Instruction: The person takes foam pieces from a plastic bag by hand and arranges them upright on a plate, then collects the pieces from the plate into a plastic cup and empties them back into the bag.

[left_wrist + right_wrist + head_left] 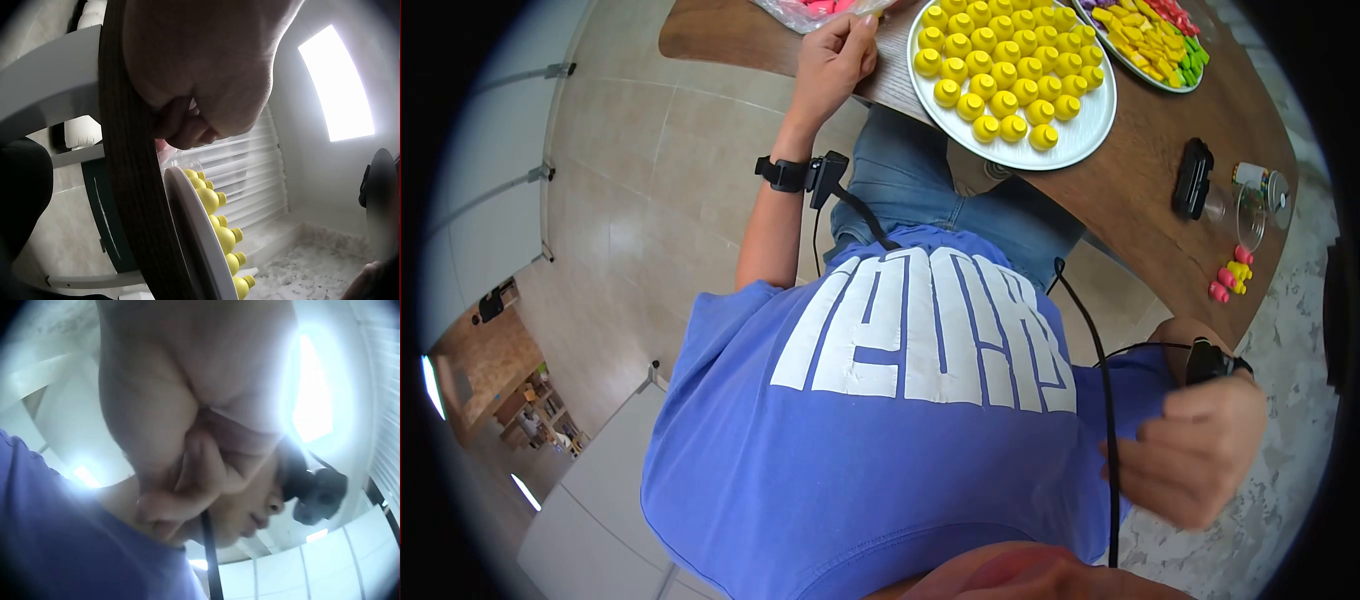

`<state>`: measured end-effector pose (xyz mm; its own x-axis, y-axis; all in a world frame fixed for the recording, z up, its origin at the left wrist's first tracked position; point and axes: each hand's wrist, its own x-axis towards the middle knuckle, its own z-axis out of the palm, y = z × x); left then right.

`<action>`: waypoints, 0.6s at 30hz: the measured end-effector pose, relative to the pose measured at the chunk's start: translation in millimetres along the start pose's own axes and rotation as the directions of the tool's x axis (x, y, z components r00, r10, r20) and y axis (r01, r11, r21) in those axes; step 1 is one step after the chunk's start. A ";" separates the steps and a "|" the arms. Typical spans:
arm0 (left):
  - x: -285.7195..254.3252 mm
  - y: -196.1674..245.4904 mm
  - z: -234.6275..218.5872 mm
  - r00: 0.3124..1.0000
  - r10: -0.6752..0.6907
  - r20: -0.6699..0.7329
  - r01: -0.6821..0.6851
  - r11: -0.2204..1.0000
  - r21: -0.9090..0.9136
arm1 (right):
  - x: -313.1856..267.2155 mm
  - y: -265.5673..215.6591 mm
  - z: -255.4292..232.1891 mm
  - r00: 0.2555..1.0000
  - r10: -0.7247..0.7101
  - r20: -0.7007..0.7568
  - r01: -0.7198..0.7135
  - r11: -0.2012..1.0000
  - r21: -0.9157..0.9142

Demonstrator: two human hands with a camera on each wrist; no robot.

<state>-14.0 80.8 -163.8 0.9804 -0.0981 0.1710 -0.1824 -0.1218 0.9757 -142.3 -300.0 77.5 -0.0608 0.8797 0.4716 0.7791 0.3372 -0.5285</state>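
Observation:
My left hand [837, 65] is at the table's near edge, just left of the large white plate [1080, 145]. In the left wrist view its fingers [187, 128] curl in toward the palm; nothing shows in their grip. A clear plastic bag [785, 14] with pink pieces lies just beyond it. On the plate stand several rows of yellow bottle-shaped pieces [1003, 75]. My right hand [1190, 450], blurred, is raised beside the blue shirt near the shoulder. Its fingers [206, 462] curl inward with no object showing, and a black cable [1112, 440] crosses close by the fingertips.
A second plate [1175, 85] with yellow, green, red and purple pieces sits at the far right. Along the wooden table's [1140, 180] right side are a black case [1193, 178], a clear cup [1251, 215], a small jar [1277, 192] and several pink and yellow pieces [1222, 290].

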 end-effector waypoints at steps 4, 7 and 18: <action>-0.5 1.6 -0.6 1.000 -0.025 0.002 0.025 0.999 -0.022 | -11.7 56.0 6.8 0.996 -0.036 -0.081 0.065 0.914 0.400; 0.2 1.9 0.1 1.000 -0.014 0.004 0.015 0.999 -0.052 | -12.6 98.0 20.5 0.949 0.136 -0.284 0.064 0.800 0.597; 1.3 1.8 -1.4 0.999 -0.033 -0.010 0.033 0.998 -0.061 | 29.3 145.4 41.3 0.510 0.854 -0.104 -0.209 0.241 0.948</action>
<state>-12.9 81.9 -161.6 0.9866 -0.0846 0.1398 -0.1453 -0.0640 0.9873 -56.5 -211.4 -14.7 0.6993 0.7016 -0.1369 -0.3908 0.2149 -0.8951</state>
